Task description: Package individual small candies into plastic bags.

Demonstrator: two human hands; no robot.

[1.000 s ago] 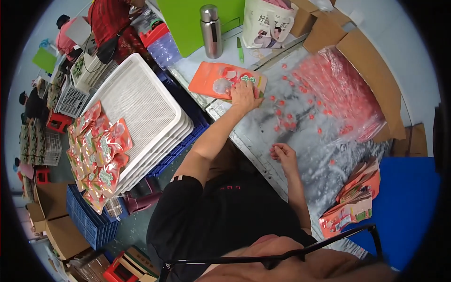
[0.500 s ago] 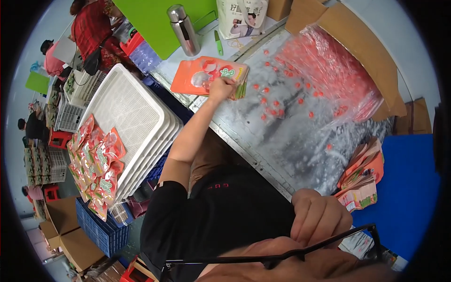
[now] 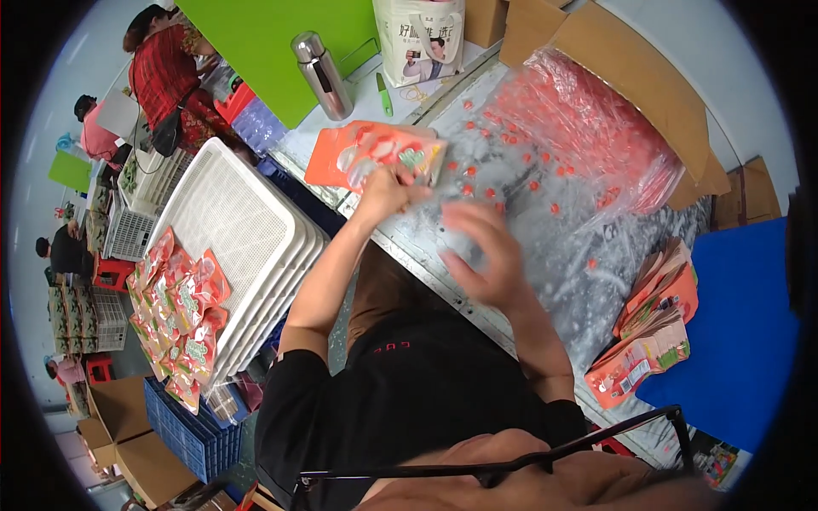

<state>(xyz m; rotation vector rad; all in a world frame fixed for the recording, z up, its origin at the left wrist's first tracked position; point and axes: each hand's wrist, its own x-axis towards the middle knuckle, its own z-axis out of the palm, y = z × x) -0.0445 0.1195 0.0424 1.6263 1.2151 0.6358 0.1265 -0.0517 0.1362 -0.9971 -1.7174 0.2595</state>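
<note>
A stack of flat orange printed pouches [image 3: 341,162] lies near the table's left edge. My left hand [image 3: 385,196] is closed on the near side of the stack, with its fingers slightly blurred. To the right of it, my right hand [image 3: 487,255] hovers over the table edge, thumb and fingers spread, nothing seen in it. Small red wrapped pieces [image 3: 469,170] are scattered over the grey tabletop just beyond. A large clear bag of red pieces [image 3: 588,128] spills from a cardboard box [image 3: 648,60] at the far right.
Fanned orange pouches [image 3: 639,366] lie at the right beside a blue sheet [image 3: 733,332]. Stacked white trays [image 3: 230,204] stand at left, filled pouches [image 3: 183,307] on top. A steel flask [image 3: 322,77], green knife [image 3: 384,94] and printed bag [image 3: 419,43] sit far back. Other people [image 3: 166,68] work at left.
My right hand has come down from near my face to over the table edge and opened. My left hand has slid left and nearer along the pouch stack. The view has shifted slightly.
</note>
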